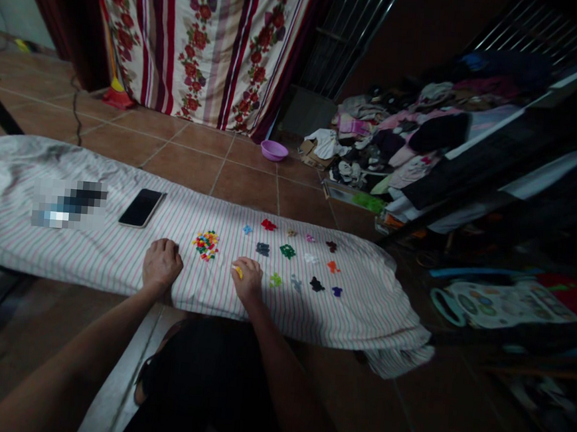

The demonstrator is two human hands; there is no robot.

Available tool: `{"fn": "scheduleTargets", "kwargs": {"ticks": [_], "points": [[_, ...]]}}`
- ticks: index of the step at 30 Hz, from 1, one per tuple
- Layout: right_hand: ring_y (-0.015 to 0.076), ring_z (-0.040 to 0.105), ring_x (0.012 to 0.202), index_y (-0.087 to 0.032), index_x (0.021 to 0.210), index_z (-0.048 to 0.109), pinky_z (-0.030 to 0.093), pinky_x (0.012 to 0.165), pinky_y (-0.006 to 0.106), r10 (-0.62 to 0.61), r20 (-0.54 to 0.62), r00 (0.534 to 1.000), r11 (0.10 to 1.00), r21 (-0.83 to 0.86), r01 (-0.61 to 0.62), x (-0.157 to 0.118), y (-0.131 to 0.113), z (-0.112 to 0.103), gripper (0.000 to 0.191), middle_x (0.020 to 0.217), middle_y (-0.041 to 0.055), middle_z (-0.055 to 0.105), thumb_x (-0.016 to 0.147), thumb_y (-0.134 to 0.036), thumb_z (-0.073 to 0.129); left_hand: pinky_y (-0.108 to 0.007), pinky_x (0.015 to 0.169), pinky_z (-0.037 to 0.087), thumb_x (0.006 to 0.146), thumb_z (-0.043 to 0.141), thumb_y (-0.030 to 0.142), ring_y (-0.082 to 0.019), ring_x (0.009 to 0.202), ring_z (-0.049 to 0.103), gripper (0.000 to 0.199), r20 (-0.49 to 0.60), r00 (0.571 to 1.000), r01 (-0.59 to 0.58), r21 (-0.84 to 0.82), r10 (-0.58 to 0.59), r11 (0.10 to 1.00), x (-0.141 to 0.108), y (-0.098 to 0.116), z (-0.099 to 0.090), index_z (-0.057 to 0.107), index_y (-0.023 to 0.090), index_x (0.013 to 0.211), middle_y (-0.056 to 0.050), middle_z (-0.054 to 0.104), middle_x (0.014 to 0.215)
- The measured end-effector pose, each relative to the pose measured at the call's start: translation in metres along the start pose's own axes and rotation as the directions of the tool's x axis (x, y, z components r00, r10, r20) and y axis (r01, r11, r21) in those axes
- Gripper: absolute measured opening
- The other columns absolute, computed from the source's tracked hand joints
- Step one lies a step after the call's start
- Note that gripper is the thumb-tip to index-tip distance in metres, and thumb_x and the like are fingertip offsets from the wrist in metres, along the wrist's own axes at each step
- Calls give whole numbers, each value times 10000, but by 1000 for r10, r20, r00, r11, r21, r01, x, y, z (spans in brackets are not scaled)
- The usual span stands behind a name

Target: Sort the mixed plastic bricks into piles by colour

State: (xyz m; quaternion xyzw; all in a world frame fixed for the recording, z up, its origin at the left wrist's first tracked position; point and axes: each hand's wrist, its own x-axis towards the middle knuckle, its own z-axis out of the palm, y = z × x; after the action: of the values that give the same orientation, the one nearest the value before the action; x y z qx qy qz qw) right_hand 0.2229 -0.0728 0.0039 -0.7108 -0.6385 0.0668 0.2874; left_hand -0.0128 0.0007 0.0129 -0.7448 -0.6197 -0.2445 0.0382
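Note:
My left hand (162,263) rests on a striped cloth (115,256), its fingers curled in; whatever it may hold is hidden. To its right lies a mixed pile of small colourful pieces (206,244). My right hand (248,281) is curled over small yellow pieces (237,272), which show at its fingertips; I cannot tell how many are gripped. Beyond and right of it are little single-colour heaps: red pieces (268,224), dark grey pieces (262,248), green pieces (287,250), lime pieces (275,279), black pieces (317,284), orange pieces (333,267) and several others.
A phone (142,208) lies on the cloth left of the mixed pile, with a blurred-out item (69,204) farther left. Past the table are a tiled floor, a purple basin (274,151), a floral curtain (197,42) and a heap of clothes (390,131) on the right.

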Motion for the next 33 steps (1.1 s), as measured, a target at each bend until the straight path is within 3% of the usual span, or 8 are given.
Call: {"fn": "scheduleTargets", "kwargs": {"ticks": [7,15,22,26,33], "points": [[207,530,1066,-218,949,701,390,947,347,-34,-52,998,997,71,38,0,7,2,161,1079,46,667,852,-194,575,-407,821,399,800,458,215,-292,945,513,139,-8,1000,-7,22,7,1000,0,-1,1,572,174,868,-133,595,908],[196,602,1013,-191,1014,696,447,944,367,-147,-166,975,965,192,178,4,18,1,271,1032,80,696,891,-207,455,-406,819,405,803,460,212,-285,942,518,152,3,1000,-7,36,7,999,1,0,0,581,162,880,-134,599,910],[215,601,1024,-187,1038,688,474,945,386,-58,-274,960,966,227,123,10,24,-10,321,1045,97,684,880,-197,409,-398,824,408,806,464,219,-281,946,514,154,8,1000,-4,45,4,999,0,0,0,583,161,885,-132,598,918],[203,604,1016,-196,1020,695,474,949,366,-39,-239,970,966,238,98,17,14,-11,307,1049,87,679,886,-189,420,-393,818,406,807,465,223,-279,942,509,147,3,1000,-3,59,3,998,0,-1,0,581,163,874,-128,594,916],[189,584,1021,-212,982,710,445,957,322,-99,-32,995,977,185,103,31,-15,1,267,1028,48,690,878,-133,477,-396,818,404,797,468,205,-274,936,506,136,-7,1000,-2,45,3,999,0,1,1,578,167,868,-124,585,904]]}}
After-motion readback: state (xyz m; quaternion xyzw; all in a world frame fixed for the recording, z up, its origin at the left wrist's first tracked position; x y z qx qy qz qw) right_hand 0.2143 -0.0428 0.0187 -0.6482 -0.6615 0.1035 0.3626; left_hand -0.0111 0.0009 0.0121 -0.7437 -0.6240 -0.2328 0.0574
